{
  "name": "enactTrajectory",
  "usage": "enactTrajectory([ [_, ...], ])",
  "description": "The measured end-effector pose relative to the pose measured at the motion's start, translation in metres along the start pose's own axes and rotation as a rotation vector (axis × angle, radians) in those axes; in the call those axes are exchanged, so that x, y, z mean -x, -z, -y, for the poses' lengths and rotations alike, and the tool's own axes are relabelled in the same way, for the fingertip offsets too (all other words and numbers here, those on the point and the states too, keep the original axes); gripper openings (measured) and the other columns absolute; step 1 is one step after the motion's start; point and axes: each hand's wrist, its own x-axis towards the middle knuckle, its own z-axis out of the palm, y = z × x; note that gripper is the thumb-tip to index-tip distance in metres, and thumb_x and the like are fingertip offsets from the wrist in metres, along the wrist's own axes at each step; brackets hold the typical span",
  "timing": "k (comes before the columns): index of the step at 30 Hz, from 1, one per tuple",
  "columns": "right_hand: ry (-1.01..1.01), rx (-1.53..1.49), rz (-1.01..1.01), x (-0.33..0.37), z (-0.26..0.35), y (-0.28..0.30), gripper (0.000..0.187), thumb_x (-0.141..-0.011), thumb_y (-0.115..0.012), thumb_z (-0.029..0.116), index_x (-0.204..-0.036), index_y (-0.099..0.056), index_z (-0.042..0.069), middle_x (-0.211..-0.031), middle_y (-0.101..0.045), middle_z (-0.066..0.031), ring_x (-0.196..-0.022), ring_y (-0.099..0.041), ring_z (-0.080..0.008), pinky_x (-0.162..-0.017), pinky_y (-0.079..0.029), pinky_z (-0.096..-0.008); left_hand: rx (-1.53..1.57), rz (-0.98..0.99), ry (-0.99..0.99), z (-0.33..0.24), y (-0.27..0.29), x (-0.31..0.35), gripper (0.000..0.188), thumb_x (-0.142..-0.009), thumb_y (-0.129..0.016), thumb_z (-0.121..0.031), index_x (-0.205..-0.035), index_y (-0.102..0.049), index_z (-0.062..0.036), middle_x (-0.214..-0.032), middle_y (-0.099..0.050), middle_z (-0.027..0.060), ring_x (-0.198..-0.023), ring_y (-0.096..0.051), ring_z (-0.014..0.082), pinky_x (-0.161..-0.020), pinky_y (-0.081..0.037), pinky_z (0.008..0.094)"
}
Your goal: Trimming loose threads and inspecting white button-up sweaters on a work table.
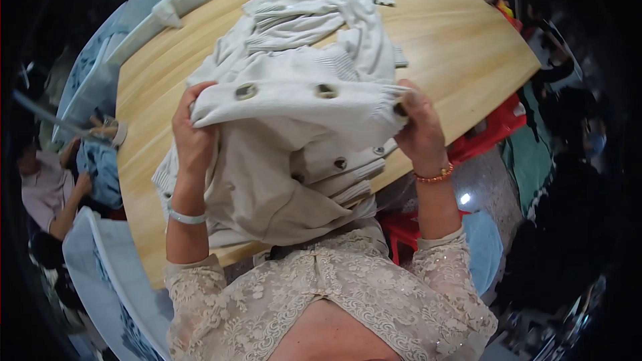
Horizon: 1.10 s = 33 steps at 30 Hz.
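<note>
Stretched between my two hands is the button band of a cream knitted cardigan, with large dark buttons along it. My left hand pinches one end of the band, fingers closed. At the other end, by the ribbed hem, my right hand grips the knit near a button. The body of the cardigan hangs toward me over the table's near edge, and more buttons show on its lower fold. Beyond it another cream knitted garment lies loosely folded; where the two pieces part is hard to tell.
The pale wooden table has a curved edge. White plastic bins with blue cloth stand at its left, near another person handling blue fabric. Red plastic stools are at the right, beside green cloth.
</note>
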Motion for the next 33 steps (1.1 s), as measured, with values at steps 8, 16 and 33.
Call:
enactTrajectory([
  [8,0.138,1.075,-0.099,0.012,-0.006,-0.020,0.094,-0.067,-0.088,0.018,-0.145,-0.036,0.005,-0.135,-0.051,-0.0146,-0.075,-0.059,-0.0093,-0.067,-0.050,-0.0249,0.466,-0.013,0.219,-0.022,-0.027,0.002,0.025,-0.095,-0.053,-0.013,-0.117,-0.061,-0.0032,-0.106,-0.067,0.0064,-0.094,-0.064,0.0137,-0.084,-0.052,0.0300],
  [16,0.361,1.004,0.402,0.002,-0.066,-0.073,0.075,-0.082,-0.072,0.009,-0.146,-0.033,0.002,-0.140,-0.048,-0.0107,-0.118,-0.053,-0.0221,-0.092,-0.050,-0.0360,0.107,0.499,-0.587,-0.135,-0.124,0.039,0.104,-0.060,-0.087,-0.013,-0.148,-0.031,-0.0116,-0.135,-0.043,0.0187,-0.126,-0.041,0.0362,-0.102,-0.036,0.0453],
  [33,0.232,1.264,-0.153,0.045,0.076,-0.081,0.040,-0.086,-0.066,0.008,-0.123,-0.056,-0.004,-0.108,-0.062,-0.0083,-0.081,-0.059,-0.0106,-0.074,-0.047,-0.0229,0.258,0.603,-0.080,-0.085,-0.081,0.022,0.060,-0.068,-0.083,-0.014,-0.121,-0.058,-0.0025,-0.114,-0.066,0.0117,-0.104,-0.063,0.0186,-0.090,-0.050,0.0343],
])
